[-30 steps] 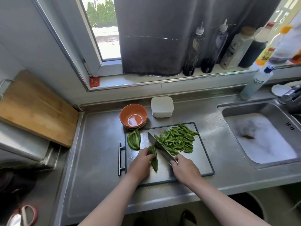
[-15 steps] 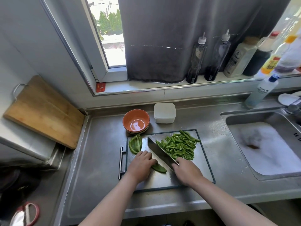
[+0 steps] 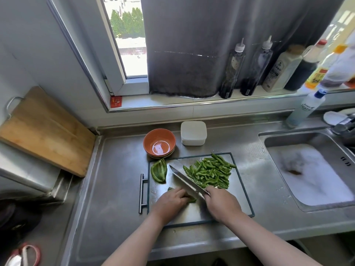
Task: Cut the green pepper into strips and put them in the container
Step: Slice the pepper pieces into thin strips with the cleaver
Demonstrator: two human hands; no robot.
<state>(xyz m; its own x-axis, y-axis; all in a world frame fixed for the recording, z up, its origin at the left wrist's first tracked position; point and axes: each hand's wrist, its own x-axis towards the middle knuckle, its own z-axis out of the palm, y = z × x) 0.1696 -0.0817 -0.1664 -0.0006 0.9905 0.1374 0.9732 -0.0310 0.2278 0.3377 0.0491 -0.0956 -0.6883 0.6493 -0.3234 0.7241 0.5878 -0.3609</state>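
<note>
On the steel cutting board (image 3: 240,200) my left hand (image 3: 170,201) holds down a green pepper piece (image 3: 192,199), mostly hidden under the fingers. My right hand (image 3: 221,205) grips the knife (image 3: 185,180) by its handle; the blade runs up and left, just right of the left fingers. A pile of cut pepper strips (image 3: 209,172) lies at the board's far right. Two uncut pepper pieces (image 3: 159,170) lie stacked at the board's far left. An orange bowl (image 3: 159,144) and a white lidded container (image 3: 193,133) stand behind the board.
A sink (image 3: 311,175) full of foam lies to the right, with a tap (image 3: 343,124) and a detergent bottle (image 3: 306,108) behind it. Sauce bottles line the window sill. A wooden board (image 3: 46,131) leans at the left. The steel board's handle (image 3: 141,192) sticks out leftward.
The pepper piece has turned from upright to lying across under my left hand. The knife has come down closer to the left fingers. The view has shifted downward.
</note>
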